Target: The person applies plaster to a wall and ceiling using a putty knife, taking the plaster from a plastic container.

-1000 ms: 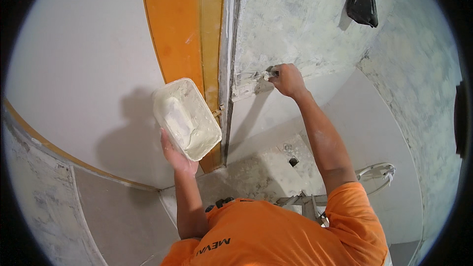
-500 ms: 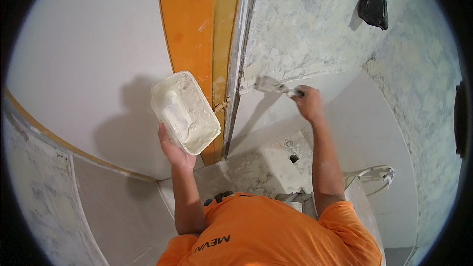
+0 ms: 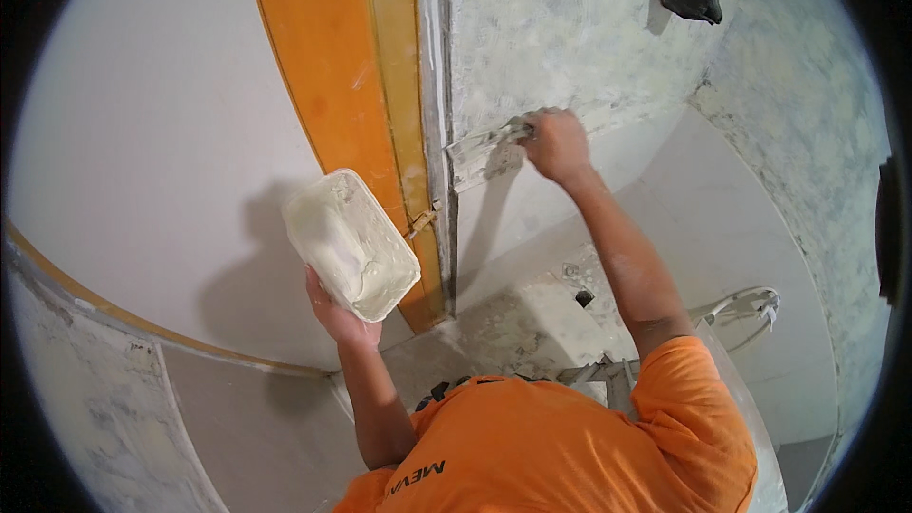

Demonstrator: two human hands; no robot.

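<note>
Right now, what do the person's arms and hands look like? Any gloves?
No gloves. Both the left hand and the right hand are bare, and so are the forearms. Short orange T-shirt sleeves end above the elbows. No watch or rings show.

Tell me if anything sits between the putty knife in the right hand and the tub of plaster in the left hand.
Only the orange door frame runs behind the gap; nothing visible blocks the putty knife from the tub.
</note>
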